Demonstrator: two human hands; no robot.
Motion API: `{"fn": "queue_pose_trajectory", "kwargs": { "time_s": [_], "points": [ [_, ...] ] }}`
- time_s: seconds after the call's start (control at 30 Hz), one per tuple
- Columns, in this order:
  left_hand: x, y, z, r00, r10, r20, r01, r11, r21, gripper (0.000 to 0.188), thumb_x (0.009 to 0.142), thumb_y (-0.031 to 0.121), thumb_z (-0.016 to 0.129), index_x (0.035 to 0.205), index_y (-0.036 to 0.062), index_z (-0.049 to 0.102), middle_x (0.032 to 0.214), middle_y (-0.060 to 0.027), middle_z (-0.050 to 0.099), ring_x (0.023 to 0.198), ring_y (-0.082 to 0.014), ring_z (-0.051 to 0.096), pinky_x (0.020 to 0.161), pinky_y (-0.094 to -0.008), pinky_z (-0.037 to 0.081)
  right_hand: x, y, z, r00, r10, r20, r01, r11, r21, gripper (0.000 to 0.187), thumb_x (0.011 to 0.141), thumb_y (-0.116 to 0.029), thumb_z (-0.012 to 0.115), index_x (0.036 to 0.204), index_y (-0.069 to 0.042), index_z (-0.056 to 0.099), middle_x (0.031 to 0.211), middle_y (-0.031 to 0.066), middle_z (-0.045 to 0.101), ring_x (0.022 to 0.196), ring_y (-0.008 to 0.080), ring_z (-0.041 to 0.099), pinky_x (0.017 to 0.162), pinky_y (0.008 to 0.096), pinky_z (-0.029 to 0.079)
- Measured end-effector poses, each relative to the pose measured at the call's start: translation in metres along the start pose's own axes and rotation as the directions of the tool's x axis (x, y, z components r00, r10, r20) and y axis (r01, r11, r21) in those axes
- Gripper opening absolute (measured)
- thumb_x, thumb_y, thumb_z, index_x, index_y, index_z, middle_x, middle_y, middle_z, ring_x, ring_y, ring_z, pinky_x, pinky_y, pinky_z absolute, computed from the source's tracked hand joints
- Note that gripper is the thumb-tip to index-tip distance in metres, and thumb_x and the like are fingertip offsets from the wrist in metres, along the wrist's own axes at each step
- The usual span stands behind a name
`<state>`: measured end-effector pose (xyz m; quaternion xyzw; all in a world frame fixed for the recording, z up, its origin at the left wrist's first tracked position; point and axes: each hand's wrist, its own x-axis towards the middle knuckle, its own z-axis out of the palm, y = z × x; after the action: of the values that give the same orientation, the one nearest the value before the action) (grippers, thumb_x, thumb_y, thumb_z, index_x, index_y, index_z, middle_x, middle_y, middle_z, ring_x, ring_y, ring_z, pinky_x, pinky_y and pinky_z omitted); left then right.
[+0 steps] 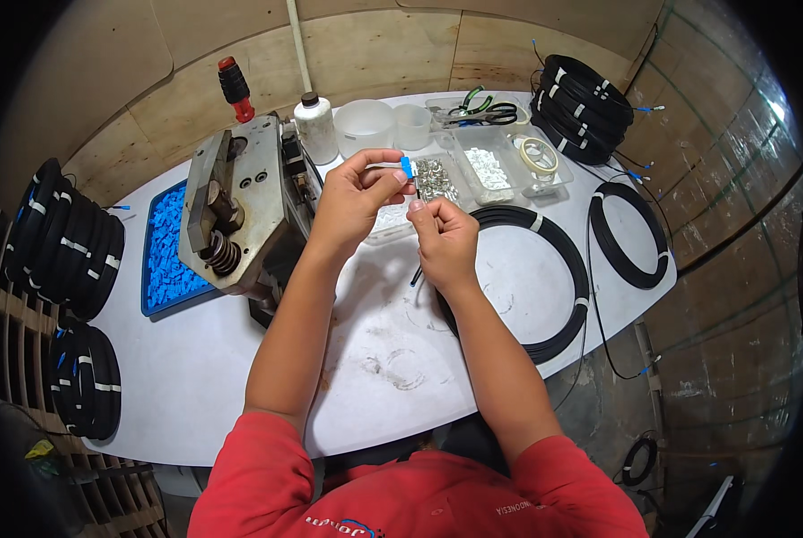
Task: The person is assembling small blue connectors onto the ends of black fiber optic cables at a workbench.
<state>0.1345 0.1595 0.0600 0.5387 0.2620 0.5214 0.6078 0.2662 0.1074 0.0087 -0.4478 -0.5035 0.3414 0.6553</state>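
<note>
Over the far middle of the table, my left hand [352, 204] pinches a small blue connector [408, 169] between thumb and fingertips. Just right of it and lower, my right hand [449, 244] is closed, thumb against finger, on a thin black cable, mostly hidden by the fingers. A short dark cable piece [416, 276] shows below that hand. Whether the cable is seated in the connector is too small to tell. Behind both hands lies a clear box of small metal parts [435, 179]. A coil of black cable [558, 260] with white ties lies beside my right forearm.
A metal press [249, 193] with a red-and-black handle stands left, beside a blue tray [162, 308] of blue connectors. At the back are a white bottle [315, 130], tubs, pliers [491, 115] and a tape roll [538, 156]. Cable coils [583, 108] stack right; others sit left.
</note>
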Motion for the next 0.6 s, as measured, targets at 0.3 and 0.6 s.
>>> {"fn": "queue_pose_trajectory", "kwargs": {
  "time_s": [0.3,0.6],
  "points": [
    [0.0014,-0.0024,-0.0013,1.0,0.001,0.003,0.0,1.0,-0.011,0.025,0.089,0.006,0.065,0.112,-0.0027,0.06,0.093,-0.0086,0.069,0.083,-0.0141,0.066,0.076,-0.0271,0.055,0.0013,0.0019,-0.0003,1.0,0.014,0.01,-0.014,1.0,0.014,0.028,0.094,-0.021,0.063,0.073,-0.003,0.061,0.053,-0.0081,0.045,0.047,-0.0009,0.034,0.043,0.0202,0.024],
    [0.0016,-0.0021,-0.0015,1.0,0.01,0.004,-0.01,1.0,-0.007,0.025,0.089,0.006,0.065,0.112,-0.0027,0.06,0.093,-0.0086,0.069,0.083,-0.0143,0.066,0.076,-0.0274,0.054,0.0014,-0.0011,0.0013,1.0,0.013,0.007,-0.013,1.0,0.02,0.027,0.094,-0.021,0.063,0.074,-0.003,0.061,0.054,-0.0081,0.045,0.047,-0.0009,0.034,0.043,0.0203,0.025]
  ]
}}
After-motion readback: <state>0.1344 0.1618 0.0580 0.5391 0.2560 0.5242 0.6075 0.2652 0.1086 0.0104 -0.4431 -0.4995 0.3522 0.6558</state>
